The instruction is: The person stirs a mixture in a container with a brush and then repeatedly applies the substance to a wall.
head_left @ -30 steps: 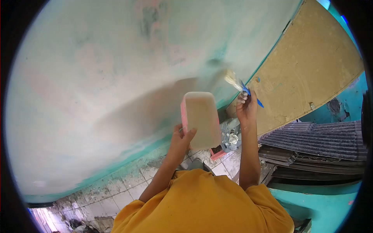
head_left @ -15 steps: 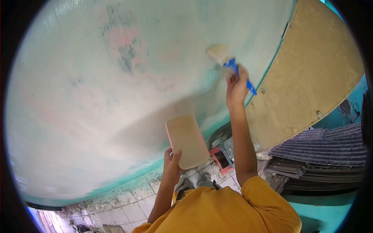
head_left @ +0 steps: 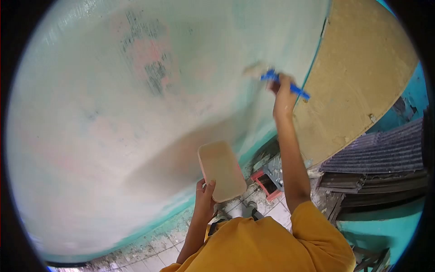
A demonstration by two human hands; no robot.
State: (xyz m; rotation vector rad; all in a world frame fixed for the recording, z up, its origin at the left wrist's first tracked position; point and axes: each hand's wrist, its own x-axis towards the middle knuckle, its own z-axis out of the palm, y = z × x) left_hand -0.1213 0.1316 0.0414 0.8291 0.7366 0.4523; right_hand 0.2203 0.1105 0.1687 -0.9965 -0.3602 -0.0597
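- While the right hand (head_left: 283, 93) is closed around a blue-handled brush (head_left: 270, 75), its blurred bristles are at or near the pale wall (head_left: 136, 113); contact cannot be told.
- The left hand (head_left: 205, 194) pinches a tub (head_left: 238, 171) by its side, thumb over the rim, below the brush and well apart from it.
- The brush looks light, stiff in the handle and soft at the tip, best held close to the bristles.
- The tub seems thin and bendy; support underneath would steady it.
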